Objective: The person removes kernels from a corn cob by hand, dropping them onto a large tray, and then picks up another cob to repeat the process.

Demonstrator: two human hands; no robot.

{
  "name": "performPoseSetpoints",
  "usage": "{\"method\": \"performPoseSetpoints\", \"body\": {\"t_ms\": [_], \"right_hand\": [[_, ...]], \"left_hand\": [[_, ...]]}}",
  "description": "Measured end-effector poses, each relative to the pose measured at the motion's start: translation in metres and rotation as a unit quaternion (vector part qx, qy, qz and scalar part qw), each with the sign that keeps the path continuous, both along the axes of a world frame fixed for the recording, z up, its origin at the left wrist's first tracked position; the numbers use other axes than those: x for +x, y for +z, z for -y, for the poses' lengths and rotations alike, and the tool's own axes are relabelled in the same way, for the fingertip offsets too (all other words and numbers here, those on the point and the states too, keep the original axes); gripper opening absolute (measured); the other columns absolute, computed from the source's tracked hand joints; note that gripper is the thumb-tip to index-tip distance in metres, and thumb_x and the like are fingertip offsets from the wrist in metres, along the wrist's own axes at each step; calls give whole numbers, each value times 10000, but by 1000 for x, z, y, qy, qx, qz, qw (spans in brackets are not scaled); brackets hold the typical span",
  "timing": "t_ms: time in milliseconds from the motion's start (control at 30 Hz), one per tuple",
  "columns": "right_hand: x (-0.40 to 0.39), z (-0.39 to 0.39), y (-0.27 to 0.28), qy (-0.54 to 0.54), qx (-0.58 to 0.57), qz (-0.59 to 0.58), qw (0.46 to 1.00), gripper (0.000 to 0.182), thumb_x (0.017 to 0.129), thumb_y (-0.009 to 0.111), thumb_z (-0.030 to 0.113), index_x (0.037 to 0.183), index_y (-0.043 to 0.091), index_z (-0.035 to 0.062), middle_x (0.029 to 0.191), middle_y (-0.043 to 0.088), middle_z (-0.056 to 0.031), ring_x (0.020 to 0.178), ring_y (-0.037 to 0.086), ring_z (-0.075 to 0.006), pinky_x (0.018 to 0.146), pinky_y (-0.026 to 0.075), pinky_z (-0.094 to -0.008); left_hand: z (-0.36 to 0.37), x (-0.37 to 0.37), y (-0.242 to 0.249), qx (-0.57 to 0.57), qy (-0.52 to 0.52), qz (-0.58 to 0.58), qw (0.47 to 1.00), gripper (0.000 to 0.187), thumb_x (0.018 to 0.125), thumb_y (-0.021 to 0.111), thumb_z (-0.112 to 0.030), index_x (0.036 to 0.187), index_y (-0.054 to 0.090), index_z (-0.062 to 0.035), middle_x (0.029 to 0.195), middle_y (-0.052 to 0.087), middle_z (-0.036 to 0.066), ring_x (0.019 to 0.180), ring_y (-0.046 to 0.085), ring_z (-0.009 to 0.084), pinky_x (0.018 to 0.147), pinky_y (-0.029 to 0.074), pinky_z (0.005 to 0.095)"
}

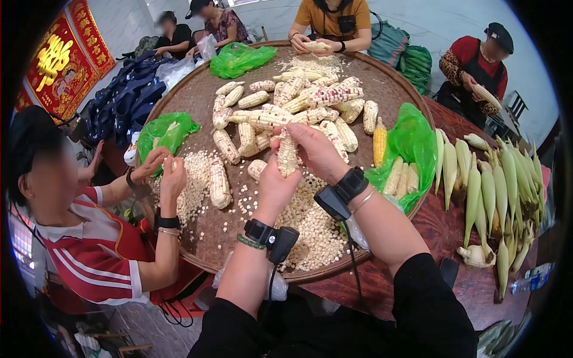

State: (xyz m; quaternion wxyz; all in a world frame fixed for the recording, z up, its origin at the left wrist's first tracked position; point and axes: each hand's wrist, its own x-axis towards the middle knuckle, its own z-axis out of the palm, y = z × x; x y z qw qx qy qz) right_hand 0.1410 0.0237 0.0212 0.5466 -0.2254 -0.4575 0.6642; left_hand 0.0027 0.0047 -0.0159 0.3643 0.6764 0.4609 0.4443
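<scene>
Between my two hands is an ear of corn [287, 156] with pale kernels, held upright over the round woven tray [197, 238]. My left hand [276, 185] wraps the ear's lower left side. From the upper right, my right hand [316, 149] closes on it, the thumb near the top. Below them lies a heap of loose kernels [316, 232]. Just beyond my hands is a pile of white and purple-flecked corn ears [298, 101]. One yellow ear [379, 143] lies to the right of the pile.
Green plastic bags [412, 143] sit on the tray's edge, one holding several ears. Unhusked corn [501, 179] covers the wooden table at right, near a water bottle [531, 280]. A person in a red-and-white shirt [107, 250] works at left; other people sit around the tray.
</scene>
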Motion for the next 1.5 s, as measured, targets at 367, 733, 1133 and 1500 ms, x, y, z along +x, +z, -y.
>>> {"method": "performPoseSetpoints", "body": {"t_ms": [367,733,1133,1500], "right_hand": [[1,-1,-3,-20,77,58,995,407,980,545,244,1312,498,13,1057,652,-89,1005,575,-138,911,448,-271],[6,2,2,-7,122,120,985,515,986,514,181,1441,340,14,1156,635,-118,1100,566,-163,980,420,-295],[7,-3,3,39,9,-7,999,400,993,502,256,1299,503,0,1115,641,-130,1065,591,-173,960,448,-316],[4,-3,-3,37,93,50,994,466,992,508,186,1408,385,16,1198,605,-142,1119,570,-194,980,441,-331]], "left_hand": [[3,-3,7,-32,-10,26,999,366,773,676,-123,1097,569,10,923,680,137,849,666,232,771,504,339],[2,-4,6,-56,-16,54,997,342,799,673,-126,1100,579,4,934,681,116,847,648,175,769,499,318],[10,-1,15,25,41,-38,998,376,760,681,-120,1093,564,10,892,676,166,831,673,286,752,505,354],[1,-4,2,-36,-27,66,997,194,868,633,-102,1039,568,-38,730,562,-27,552,486,36,453,383,215]]}}
